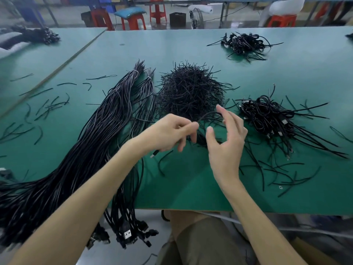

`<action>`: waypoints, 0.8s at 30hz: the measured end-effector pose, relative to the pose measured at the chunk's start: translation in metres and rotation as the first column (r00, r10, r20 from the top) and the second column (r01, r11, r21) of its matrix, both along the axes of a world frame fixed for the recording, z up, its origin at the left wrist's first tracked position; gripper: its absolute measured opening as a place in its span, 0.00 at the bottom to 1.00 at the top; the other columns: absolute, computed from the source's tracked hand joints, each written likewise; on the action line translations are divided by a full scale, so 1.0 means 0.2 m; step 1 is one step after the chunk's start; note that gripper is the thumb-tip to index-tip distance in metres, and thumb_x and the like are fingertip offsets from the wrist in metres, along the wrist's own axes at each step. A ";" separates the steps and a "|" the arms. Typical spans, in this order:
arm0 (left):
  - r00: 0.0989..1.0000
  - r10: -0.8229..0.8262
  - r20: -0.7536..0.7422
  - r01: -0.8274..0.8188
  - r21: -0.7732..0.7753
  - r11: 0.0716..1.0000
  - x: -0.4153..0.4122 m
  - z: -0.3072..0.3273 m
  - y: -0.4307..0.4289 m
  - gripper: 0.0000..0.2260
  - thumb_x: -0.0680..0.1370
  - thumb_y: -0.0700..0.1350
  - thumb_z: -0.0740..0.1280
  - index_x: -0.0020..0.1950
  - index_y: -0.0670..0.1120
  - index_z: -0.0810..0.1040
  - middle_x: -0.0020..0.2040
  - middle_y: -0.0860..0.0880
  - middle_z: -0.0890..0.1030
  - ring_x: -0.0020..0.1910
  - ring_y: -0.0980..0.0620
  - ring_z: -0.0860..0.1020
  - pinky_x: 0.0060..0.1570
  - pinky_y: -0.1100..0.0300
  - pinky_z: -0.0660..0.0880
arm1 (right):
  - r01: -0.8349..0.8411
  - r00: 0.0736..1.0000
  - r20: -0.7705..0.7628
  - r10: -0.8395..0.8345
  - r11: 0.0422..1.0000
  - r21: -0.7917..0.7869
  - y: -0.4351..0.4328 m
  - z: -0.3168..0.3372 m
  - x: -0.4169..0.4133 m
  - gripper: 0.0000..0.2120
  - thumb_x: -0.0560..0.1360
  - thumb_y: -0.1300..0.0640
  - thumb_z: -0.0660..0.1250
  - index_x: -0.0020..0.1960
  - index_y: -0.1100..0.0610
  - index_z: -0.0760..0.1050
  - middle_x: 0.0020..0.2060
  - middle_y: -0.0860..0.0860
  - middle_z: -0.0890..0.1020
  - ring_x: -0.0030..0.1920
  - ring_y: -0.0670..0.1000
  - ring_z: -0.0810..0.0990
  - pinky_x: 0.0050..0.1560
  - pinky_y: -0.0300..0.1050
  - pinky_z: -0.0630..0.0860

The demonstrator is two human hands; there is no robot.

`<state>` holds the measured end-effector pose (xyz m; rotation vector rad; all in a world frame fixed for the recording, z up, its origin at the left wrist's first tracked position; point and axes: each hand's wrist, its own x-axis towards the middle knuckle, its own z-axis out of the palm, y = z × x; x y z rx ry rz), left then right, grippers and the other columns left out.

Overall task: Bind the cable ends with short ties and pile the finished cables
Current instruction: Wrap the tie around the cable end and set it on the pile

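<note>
My left hand [170, 133] pinches a thin black cable [209, 114] that arcs from its fingertips toward the right; a metal plug end pokes out below that hand. My right hand [226, 142] hovers beside it with fingers spread and relaxed, index fingertip near the cable's arc; I cannot tell whether it touches. Behind both hands lies a big heap of short black ties [189, 90]. A pile of bound cables [271, 117] sits to the right. Long loose cables in a bundle [91, 138] stretch along the left, their USB plugs hanging over the table's front edge.
The green table [191, 190] carries scattered ties on the left and front right. Another cable pile [244, 44] lies at the far right, and a dark heap [38, 35] at the far left. Red stools [133, 22] stand beyond the table.
</note>
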<state>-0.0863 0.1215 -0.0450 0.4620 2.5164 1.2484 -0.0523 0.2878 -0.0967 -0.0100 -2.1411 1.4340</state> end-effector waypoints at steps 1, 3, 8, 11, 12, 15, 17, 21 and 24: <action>0.998 -0.035 -0.061 0.025 -0.155 0.988 0.01 0.00 0.02 0.19 0.85 0.58 0.60 0.42 0.51 0.82 0.26 0.50 0.80 0.19 0.54 0.70 0.24 0.62 0.68 | -0.015 0.999 -0.036 0.018 0.998 0.063 -0.01 0.00 0.00 0.23 0.79 0.59 0.69 0.71 0.45 0.74 0.63 0.42 0.76 0.65 0.48 0.70 0.66 0.49 0.66; 0.980 -0.083 -0.180 -0.004 -0.440 0.898 0.03 0.00 0.04 0.18 0.84 0.60 0.60 0.41 0.52 0.80 0.25 0.53 0.80 0.25 0.58 0.77 0.31 0.61 0.71 | -0.044 0.997 -0.059 0.054 0.985 0.166 -0.01 0.00 0.00 0.22 0.79 0.58 0.70 0.71 0.46 0.75 0.64 0.42 0.77 0.66 0.47 0.70 0.67 0.50 0.64; 0.925 -0.107 -0.363 -0.184 -0.677 0.713 0.05 0.00 0.01 0.15 0.84 0.61 0.59 0.47 0.54 0.78 0.33 0.53 0.70 0.41 0.41 0.78 0.41 0.52 0.70 | -0.046 0.992 -0.096 0.082 0.944 0.328 -0.03 -0.03 0.00 0.12 0.77 0.58 0.71 0.60 0.47 0.80 0.57 0.39 0.80 0.63 0.46 0.72 0.63 0.50 0.63; 0.914 0.103 -0.393 -0.332 -0.575 0.748 0.05 0.00 -0.03 0.14 0.83 0.58 0.62 0.48 0.52 0.81 0.35 0.52 0.81 0.43 0.44 0.81 0.44 0.51 0.76 | -0.267 0.962 0.052 0.269 0.882 0.387 -0.05 -0.04 0.01 0.17 0.77 0.57 0.72 0.65 0.51 0.77 0.55 0.43 0.82 0.61 0.48 0.75 0.64 0.47 0.62; 0.905 0.170 -0.389 -0.374 -0.542 0.753 0.04 0.00 -0.05 0.13 0.83 0.57 0.63 0.47 0.51 0.81 0.33 0.51 0.83 0.43 0.46 0.82 0.44 0.52 0.77 | -0.335 0.942 0.115 0.316 0.845 0.416 -0.07 -0.05 0.01 0.19 0.78 0.55 0.72 0.68 0.52 0.75 0.55 0.45 0.82 0.60 0.50 0.76 0.65 0.48 0.63; 0.941 0.194 -0.276 -0.309 -0.472 0.825 0.04 -0.01 -0.05 0.11 0.83 0.54 0.64 0.46 0.52 0.82 0.29 0.55 0.83 0.30 0.52 0.81 0.36 0.57 0.76 | -0.373 0.928 0.165 0.335 0.849 0.374 -0.09 -0.05 0.00 0.14 0.82 0.54 0.67 0.66 0.56 0.75 0.52 0.51 0.83 0.53 0.53 0.79 0.58 0.53 0.73; 0.972 0.169 -0.161 -0.218 -0.356 0.909 0.05 -0.01 -0.05 0.09 0.82 0.54 0.66 0.47 0.53 0.81 0.29 0.55 0.84 0.21 0.51 0.78 0.32 0.58 0.78 | -0.361 0.929 0.158 0.334 0.913 0.193 -0.07 -0.05 -0.01 0.07 0.83 0.57 0.65 0.59 0.54 0.78 0.42 0.49 0.84 0.42 0.50 0.80 0.48 0.51 0.77; 0.973 0.226 -0.053 -0.226 0.023 0.974 0.00 0.03 -0.12 0.07 0.79 0.51 0.74 0.47 0.48 0.85 0.31 0.49 0.84 0.22 0.51 0.77 0.25 0.62 0.73 | -0.248 0.958 0.140 0.250 0.968 -0.033 -0.02 -0.05 -0.03 0.05 0.82 0.60 0.66 0.51 0.53 0.80 0.33 0.48 0.82 0.34 0.48 0.79 0.41 0.49 0.78; 0.951 0.239 0.198 -0.298 0.369 0.881 -0.06 0.05 -0.19 0.10 0.76 0.50 0.76 0.51 0.44 0.87 0.34 0.49 0.81 0.26 0.54 0.74 0.25 0.65 0.71 | -0.233 0.965 0.108 0.237 0.971 -0.051 -0.03 -0.05 -0.03 0.05 0.83 0.59 0.65 0.52 0.54 0.80 0.33 0.47 0.82 0.35 0.48 0.79 0.40 0.47 0.78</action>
